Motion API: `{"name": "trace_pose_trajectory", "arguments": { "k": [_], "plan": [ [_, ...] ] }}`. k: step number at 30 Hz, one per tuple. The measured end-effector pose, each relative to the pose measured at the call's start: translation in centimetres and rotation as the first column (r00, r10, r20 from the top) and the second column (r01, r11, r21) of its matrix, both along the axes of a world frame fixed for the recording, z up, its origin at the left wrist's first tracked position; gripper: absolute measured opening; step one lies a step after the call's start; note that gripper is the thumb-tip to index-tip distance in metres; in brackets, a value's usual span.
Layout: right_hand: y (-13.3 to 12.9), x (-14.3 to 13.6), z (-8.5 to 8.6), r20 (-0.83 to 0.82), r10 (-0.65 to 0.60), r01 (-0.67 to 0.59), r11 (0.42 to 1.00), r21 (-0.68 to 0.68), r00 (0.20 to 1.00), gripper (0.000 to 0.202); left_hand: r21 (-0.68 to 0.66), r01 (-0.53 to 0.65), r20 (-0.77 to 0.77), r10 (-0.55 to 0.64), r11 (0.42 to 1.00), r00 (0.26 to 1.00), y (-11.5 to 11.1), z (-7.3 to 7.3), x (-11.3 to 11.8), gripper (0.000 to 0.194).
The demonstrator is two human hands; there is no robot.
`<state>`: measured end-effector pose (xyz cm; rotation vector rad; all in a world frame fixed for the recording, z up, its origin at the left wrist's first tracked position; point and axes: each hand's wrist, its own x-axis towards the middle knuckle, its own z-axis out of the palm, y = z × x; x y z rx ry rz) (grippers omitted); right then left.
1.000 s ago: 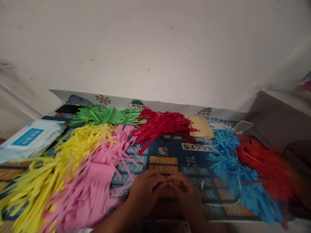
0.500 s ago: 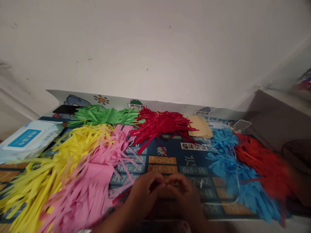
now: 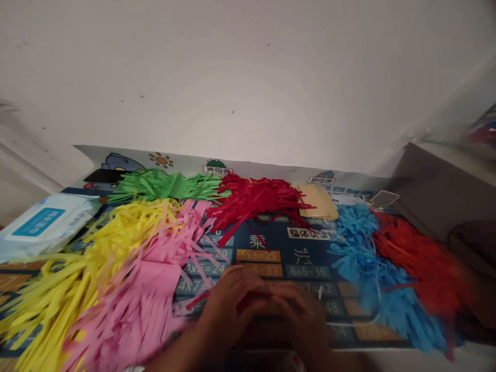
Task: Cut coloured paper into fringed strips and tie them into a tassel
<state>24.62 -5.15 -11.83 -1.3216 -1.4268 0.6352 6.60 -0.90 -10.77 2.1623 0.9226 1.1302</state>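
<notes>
Near the table's front edge my left hand [image 3: 234, 305] and my right hand [image 3: 300, 310] meet at the fingertips, both closed in a pinch. A narrow red paper strip [image 3: 198, 299] pokes out to the left of my left hand. More red shows in the shade between the left thumb and fingers and at the meeting fingertips. Most of what I hold is hidden by my fingers, and the hands are slightly blurred. Pink fringed paper [image 3: 127, 305] lies just left of my left hand. Behind the hands is a pile of red fringed paper [image 3: 263, 199].
Around lie yellow [image 3: 50, 289], green [image 3: 174, 186], blue [image 3: 387, 279] and orange-red fringed paper [image 3: 418, 258]. A wet-wipes pack [image 3: 39, 225] sits far left, a black phone-like object [image 3: 104, 175] behind it. A tan paper piece [image 3: 318, 202] lies at the back, before the wall [image 3: 248, 77].
My left hand has tilted and shifted slightly, and its fingers now overlap the right fingertips more. The red strip beside it has swung up a little. The piles lie as before.
</notes>
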Motion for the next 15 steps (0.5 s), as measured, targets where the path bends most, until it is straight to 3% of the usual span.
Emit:
{"name": "trace_pose_trajectory", "arguments": {
  "k": [3, 6, 15],
  "plan": [
    [-0.2, -0.3, 0.6, 0.046, 0.005, -0.009, 0.997, 0.083, 0.999, 0.01, 0.134, 0.021, 0.042, -0.027, 0.991, 0.999, -0.3, -0.1, 0.3, 0.01],
    [-0.5, -0.4, 1.0, 0.077, 0.005, -0.013, 0.995, 0.103, 0.997, 0.01, 0.165, -0.003, 0.058, -0.006, 0.986, 0.998, -0.6, -0.1, 0.6, 0.011],
    [-1.0, -0.1, 1.4, 0.058, -0.014, 0.014, 1.0, 0.013, 0.998, 0.013, 0.221, 0.008, 0.019, -0.013, 0.975, 1.0, -0.6, 0.1, 1.2, 0.014]
  ]
}}
